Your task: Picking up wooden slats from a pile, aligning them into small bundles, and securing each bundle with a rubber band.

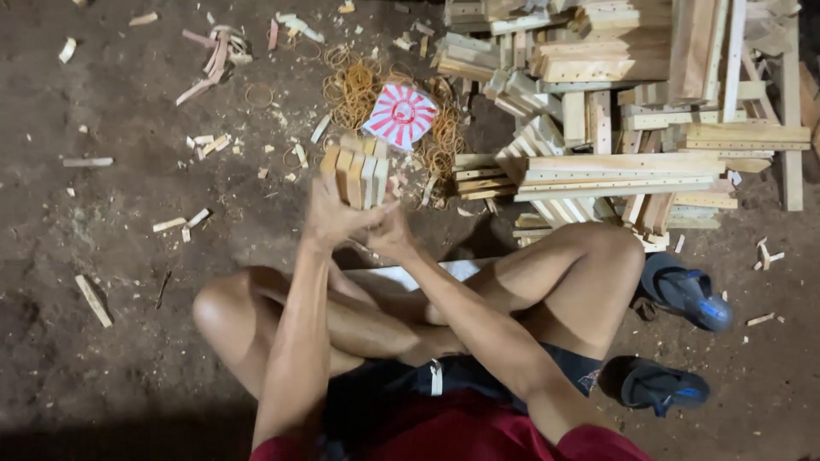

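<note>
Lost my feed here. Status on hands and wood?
Left hand and right hand both clamped on bundle of wood strips. Rubber bands lie beyond. Nothing blocking.

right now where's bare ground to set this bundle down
Open dirt lies left of the left hand, between the scattered wood chips and the bent knee. Ahead is crowded: rubber bands, a red-and-white packet and the stacked wood slats. The right hand shares the grip on the slat bundle.
</note>
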